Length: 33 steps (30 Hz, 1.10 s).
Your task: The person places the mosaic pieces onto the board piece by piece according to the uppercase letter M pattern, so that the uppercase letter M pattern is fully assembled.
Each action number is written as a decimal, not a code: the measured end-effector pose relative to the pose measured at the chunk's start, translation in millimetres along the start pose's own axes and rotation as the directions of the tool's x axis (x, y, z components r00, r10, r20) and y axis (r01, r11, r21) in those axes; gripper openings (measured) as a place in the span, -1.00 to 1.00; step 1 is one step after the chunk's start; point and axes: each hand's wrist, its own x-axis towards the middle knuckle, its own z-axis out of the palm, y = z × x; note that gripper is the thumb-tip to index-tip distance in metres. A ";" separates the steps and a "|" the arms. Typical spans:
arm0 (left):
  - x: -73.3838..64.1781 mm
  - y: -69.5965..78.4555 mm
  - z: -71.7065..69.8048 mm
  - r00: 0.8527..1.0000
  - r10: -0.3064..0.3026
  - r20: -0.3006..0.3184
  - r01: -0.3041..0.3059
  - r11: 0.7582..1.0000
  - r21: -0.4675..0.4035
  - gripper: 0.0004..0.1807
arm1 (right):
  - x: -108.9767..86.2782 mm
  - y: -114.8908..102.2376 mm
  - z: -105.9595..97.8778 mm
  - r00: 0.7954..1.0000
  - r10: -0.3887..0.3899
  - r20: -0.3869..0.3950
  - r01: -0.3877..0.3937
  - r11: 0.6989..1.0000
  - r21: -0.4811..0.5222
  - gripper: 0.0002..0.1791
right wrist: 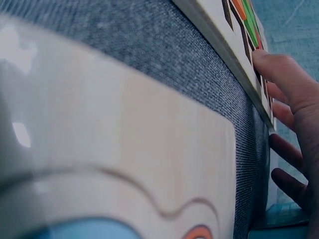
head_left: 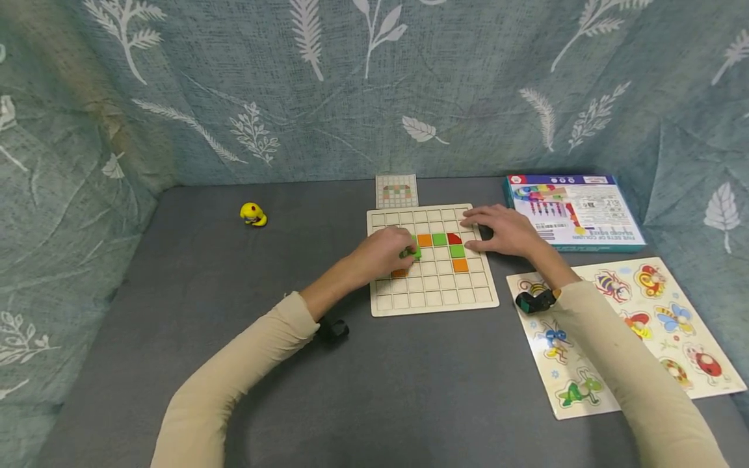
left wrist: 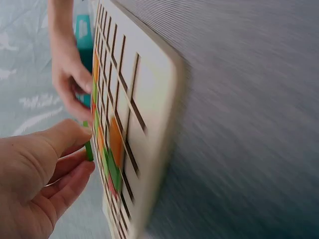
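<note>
A pale wooden grid board [head_left: 433,311] lies on the dark table, with orange, green and red tiles set in some of its squares. My left hand [head_left: 381,255] is over the board's left half and pinches a small green tile [left wrist: 89,143] between thumb and fingers. On the right edge of the board rests my right hand [head_left: 504,231], its fingers spread and holding no piece. A red rounded tile [head_left: 454,238] sits near its fingertips. Touching the board's far side is a small pattern card [head_left: 396,190] showing a grid with coloured squares. My left hand hides some squares.
A boxed toy set [head_left: 573,214] lies at the back right. In front of it is an insect puzzle board [head_left: 544,377], partly under my right forearm. A small yellow toy [head_left: 253,214] stands at the back left. Patterned cloth [head_left: 339,117] hangs behind the table.
</note>
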 end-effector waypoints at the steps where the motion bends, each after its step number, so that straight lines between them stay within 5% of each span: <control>1: 6.0 3.5 1.2 1.000 0.008 0.019 -0.009 1.000 0.018 -0.84 | 0.0 -0.2 0.1 1.000 0.001 -0.001 -0.001 1.000 0.001 -0.41; 5: 20.8 12.5 3.8 0.997 0.062 0.049 -0.067 0.993 0.097 -0.84 | 0.6 -0.9 0.0 1.000 0.003 -0.009 -0.003 1.000 -0.001 -0.41; 13: 28.1 18.5 4.8 0.993 0.115 0.027 -0.118 0.973 0.197 -0.82 | 2.3 0.3 -2.3 1.000 0.003 -0.017 -0.003 1.000 -0.022 -0.41; 33: 35.3 28.6 7.6 0.993 0.046 0.110 -0.072 0.966 0.248 -0.84 | -1.1 3.3 1.1 1.000 -0.012 0.005 0.012 1.000 -0.025 -0.40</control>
